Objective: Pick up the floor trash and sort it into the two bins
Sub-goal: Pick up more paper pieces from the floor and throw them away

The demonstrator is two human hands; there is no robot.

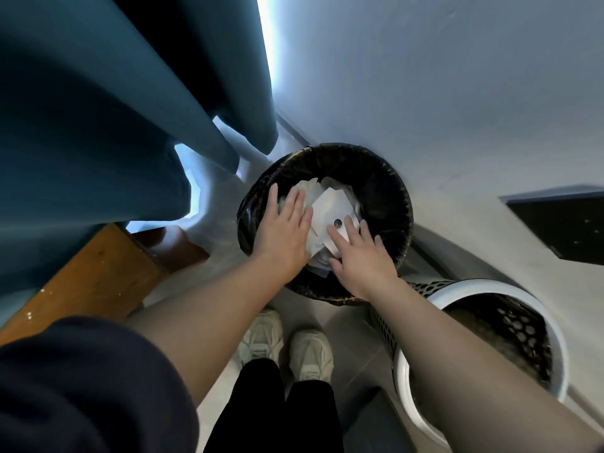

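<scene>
We are standing over the black-lined bin (pixel 392 191), shoes (pixel 261 335) on the floor just short of its near rim, with both arms reaching down into its mouth. The trash is already inside: a heap of crumpled white paper (pixel 310 188) fills the bin close to the top, and a flat white card (pixel 330 207) with a round hole lies on the heap. Our left hand (pixel 286 227) rests palm down on the crumpled paper at the left side of the rim, fingers straight and slightly spread, gripping nothing. Our right hand (pixel 364 259) lies flat too, fingers straight and fanned, their tips on the near end of the card beside the hole; it pinches nothing either. We judge this to be a pressing-down of the load, not a pickup. The relation that matters is the card's lie. Its long axis runs from the near rim toward the far rim, tilted a little to the right, and it sits between our two hands, touching the right fingertips and just beside the left hand. The right hand is therefore the nearer one for any push or shift of it. The second bin (pixel 559 354), perforated with a white rim, stands to the right under our right forearm; its contents are too dim to tell. A teal curtain (pixel 98 125) hangs at the left.
</scene>
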